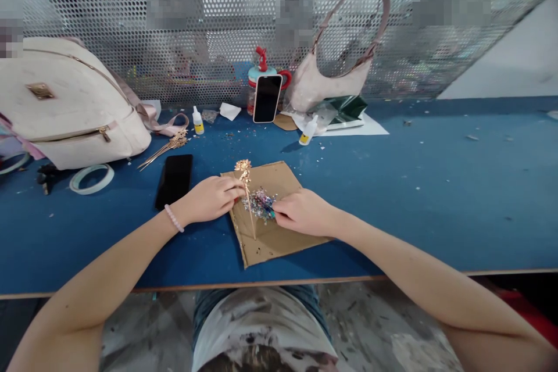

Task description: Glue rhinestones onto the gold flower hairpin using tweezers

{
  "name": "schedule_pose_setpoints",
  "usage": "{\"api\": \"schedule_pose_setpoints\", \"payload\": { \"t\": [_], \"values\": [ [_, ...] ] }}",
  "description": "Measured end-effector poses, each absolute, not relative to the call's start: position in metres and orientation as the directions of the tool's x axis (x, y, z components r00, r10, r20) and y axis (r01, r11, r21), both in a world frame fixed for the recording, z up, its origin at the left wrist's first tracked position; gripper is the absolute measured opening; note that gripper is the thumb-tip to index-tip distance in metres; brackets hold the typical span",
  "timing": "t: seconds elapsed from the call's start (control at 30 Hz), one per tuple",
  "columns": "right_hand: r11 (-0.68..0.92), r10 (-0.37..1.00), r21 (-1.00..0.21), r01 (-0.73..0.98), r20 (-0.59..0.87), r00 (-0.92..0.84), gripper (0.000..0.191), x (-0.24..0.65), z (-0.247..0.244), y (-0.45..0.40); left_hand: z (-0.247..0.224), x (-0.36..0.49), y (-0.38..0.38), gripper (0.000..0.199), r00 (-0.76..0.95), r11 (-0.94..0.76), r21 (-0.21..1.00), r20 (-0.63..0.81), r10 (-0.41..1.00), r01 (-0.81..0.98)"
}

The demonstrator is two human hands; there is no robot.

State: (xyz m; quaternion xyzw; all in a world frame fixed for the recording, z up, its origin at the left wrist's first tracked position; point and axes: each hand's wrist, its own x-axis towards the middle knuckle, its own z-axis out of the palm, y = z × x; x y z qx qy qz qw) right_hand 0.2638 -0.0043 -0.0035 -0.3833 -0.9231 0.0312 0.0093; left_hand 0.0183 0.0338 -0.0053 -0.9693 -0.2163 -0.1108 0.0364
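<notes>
My left hand (217,200), with a beaded bracelet on its wrist, is closed around the stem of a gold hair stick (250,209) with a flower-shaped top. The stick stands over a cardboard sheet (288,174), and its thin end points toward me. Beside the stem lies a pile of small shiny gems (260,203) in silver, pink and blue. My right hand (305,212) is at the pile's right edge with its fingers pinched together. A bit of blue-green shows at those fingertips; what they hold is too small to make out.
A dark phone (174,181), a tape roll (91,179), more gold hair sticks (163,148) and a backpack (82,104) lie left. Glue bottles (197,121), a propped phone (267,99), a cup (257,75) and a handbag (331,78) stand before the perforated metal screen (235,29).
</notes>
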Motion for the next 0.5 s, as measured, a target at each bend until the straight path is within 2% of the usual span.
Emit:
{"api": "schedule_pose_setpoints", "payload": {
  "t": [0.1, 0.17, 0.27, 0.33, 0.4, 0.5],
  "values": [
    [0.682, 0.727, -0.117, 0.722, 0.006, -0.687, 0.023, 0.267, -0.004, -0.003, -0.005, 0.019, 0.031, 0.028, 0.822, -0.872, 0.161, 0.291, 0.490, 0.463],
    [0.665, 0.737, -0.197, 0.721, 0.013, -0.676, 0.023, 0.270, -0.003, -0.002, -0.003, 0.020, 0.029, 0.033, 0.765, -0.817, 0.335, 0.309, 0.565, 0.469],
    [0.601, 0.760, -0.399, 0.693, 0.019, -0.649, 0.026, 0.274, -0.001, 0.001, 0.000, 0.024, 0.024, 0.036, 0.695, -0.653, 0.648, 0.258, 0.671, 0.391],
    [0.510, 0.796, -0.557, 0.656, 0.014, -0.606, 0.026, 0.277, 0.000, 0.004, 0.001, 0.028, 0.020, 0.032, 0.666, -0.498, 0.813, 0.194, 0.720, 0.301],
    [0.392, 0.835, -0.709, 0.586, 0.008, -0.550, 0.026, 0.279, 0.000, 0.008, 0.000, 0.033, 0.017, 0.027, 0.641, -0.358, 0.904, 0.133, 0.756, 0.234],
    [0.236, 0.866, -0.869, 0.435, -0.015, -0.500, 0.022, 0.282, -0.005, 0.014, -0.001, 0.039, 0.013, 0.024, 0.608, -0.233, 0.950, 0.060, 0.792, 0.208]
  ]
}}
